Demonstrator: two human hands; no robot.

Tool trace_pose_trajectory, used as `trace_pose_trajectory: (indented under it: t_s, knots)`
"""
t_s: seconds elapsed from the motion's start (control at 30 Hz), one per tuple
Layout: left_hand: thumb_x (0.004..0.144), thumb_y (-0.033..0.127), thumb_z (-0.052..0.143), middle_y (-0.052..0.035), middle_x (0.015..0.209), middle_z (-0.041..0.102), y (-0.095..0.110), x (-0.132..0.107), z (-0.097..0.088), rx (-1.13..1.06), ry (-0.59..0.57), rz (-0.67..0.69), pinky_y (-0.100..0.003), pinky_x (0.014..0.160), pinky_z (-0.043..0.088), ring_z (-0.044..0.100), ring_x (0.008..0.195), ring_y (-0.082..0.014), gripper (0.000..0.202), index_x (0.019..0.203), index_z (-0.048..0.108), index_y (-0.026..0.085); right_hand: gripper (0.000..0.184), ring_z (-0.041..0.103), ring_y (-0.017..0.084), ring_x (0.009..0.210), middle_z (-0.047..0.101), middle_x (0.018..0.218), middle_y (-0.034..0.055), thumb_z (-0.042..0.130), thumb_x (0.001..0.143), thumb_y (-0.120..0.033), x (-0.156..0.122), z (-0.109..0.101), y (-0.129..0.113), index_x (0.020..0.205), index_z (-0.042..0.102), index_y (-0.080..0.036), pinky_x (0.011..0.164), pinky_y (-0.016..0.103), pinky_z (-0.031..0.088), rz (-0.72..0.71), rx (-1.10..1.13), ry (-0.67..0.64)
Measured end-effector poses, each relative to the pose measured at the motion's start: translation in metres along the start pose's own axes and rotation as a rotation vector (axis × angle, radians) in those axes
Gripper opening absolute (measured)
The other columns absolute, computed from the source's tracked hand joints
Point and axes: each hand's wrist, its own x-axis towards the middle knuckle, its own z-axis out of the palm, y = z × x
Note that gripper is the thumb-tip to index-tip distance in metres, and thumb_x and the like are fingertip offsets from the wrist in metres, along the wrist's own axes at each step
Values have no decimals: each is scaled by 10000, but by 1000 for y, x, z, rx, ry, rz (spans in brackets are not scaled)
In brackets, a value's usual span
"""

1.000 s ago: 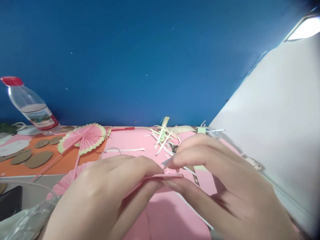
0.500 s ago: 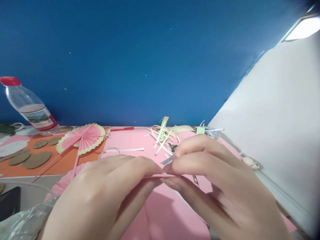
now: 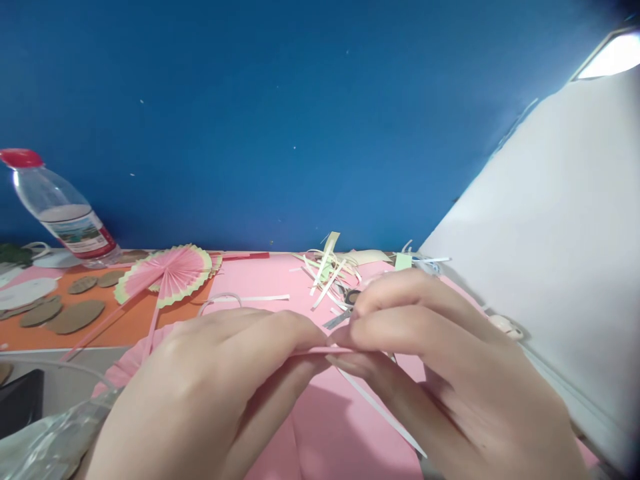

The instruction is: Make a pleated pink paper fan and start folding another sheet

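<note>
Between both hands runs a thin pink paper strip (image 3: 323,351), seen edge-on; whether it is folded in layers I cannot tell. My left hand (image 3: 210,387) pinches its left part between thumb and fingers. The thumb and fingertips of my right hand (image 3: 450,373) press on the right part, almost touching the left fingertips. Below lies a large pink paper sheet (image 3: 330,427) with a shadow on it. Just behind the right fingertips is a pair of scissors (image 3: 339,320), partly covered by that hand.
Paper offcuts (image 3: 330,277) are heaped near the blue wall (image 3: 290,120). To the left, a pleated pink fan (image 3: 187,270) and cardboard ovals (image 3: 77,317) rest on orange paper (image 3: 195,297). A red-capped bottle (image 3: 77,230) stands behind. A black flat object (image 3: 23,403) and clear plastic (image 3: 65,433) lie front left.
The view has shifted very slightly. Both hands keep their pinch on the pink paper strip with hardly any movement; slightly more of the scissors' handle shows.
</note>
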Motion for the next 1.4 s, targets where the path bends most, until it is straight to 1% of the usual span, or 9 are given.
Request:
trace_pose_trajectory:
  t_s: [0.17,0.3,0.33,0.37,0.47,0.73,0.87,1.0,1.4]
  knots:
    - [862,271,595,91,727,723,0,-1,-1,9,30,23,-202,496,407,623,548,-95,72,883,633,328,100,583,108,739,578,812,-10,620,858,-141,2,-1,0,812,592,-224,662,246,491,-39,28,-3]
    - [842,240,622,105,760,726,-3,1,0,-23,48,59,-173,512,412,634,571,-77,119,921,627,328,115,581,97,739,576,809,-21,611,864,-127,4,0,-1,809,585,-224,667,237,491,-26,41,-2]
    - [845,244,616,108,737,721,-3,2,0,-35,97,94,-172,495,401,619,541,-68,107,912,627,326,118,580,94,741,577,813,-22,610,865,-123,4,0,-1,807,583,-222,666,233,490,-25,43,-1]
    - [838,229,624,101,762,727,-3,2,-1,-15,59,59,-178,509,408,634,565,-78,128,923,630,325,119,579,91,743,578,814,-24,612,864,-122,4,0,-1,804,583,-220,664,228,489,-28,48,-2]
    - [836,216,623,96,765,729,-2,1,-3,28,39,55,-190,505,402,634,559,-82,148,937,629,324,115,578,84,766,585,823,-28,623,860,-119,6,1,-1,806,588,-214,681,214,488,-29,66,5]
    - [900,278,538,105,763,718,-5,-4,-4,148,-4,107,-169,481,418,624,543,-69,79,953,590,306,137,566,83,769,584,806,-26,585,884,-117,6,2,0,767,569,-186,700,234,476,-33,184,-25]
    - [898,276,533,97,817,730,-7,-2,-5,151,8,94,-141,500,458,654,601,-80,120,994,594,314,53,582,94,820,614,835,-21,635,866,-157,3,0,5,841,606,-193,741,233,481,-22,207,-47]
    - [885,266,558,105,825,735,-8,-2,-6,110,-4,93,-123,527,479,673,639,-87,147,1011,597,332,101,597,105,881,650,873,-27,666,846,-156,1,-2,7,914,625,-218,794,235,479,-8,176,-36]
    - [913,329,522,136,830,733,-6,-3,-8,186,-21,73,-104,537,446,673,633,-55,95,987,578,348,100,586,94,826,646,850,-40,668,837,-127,2,-1,2,870,614,-205,800,242,462,-54,42,3]
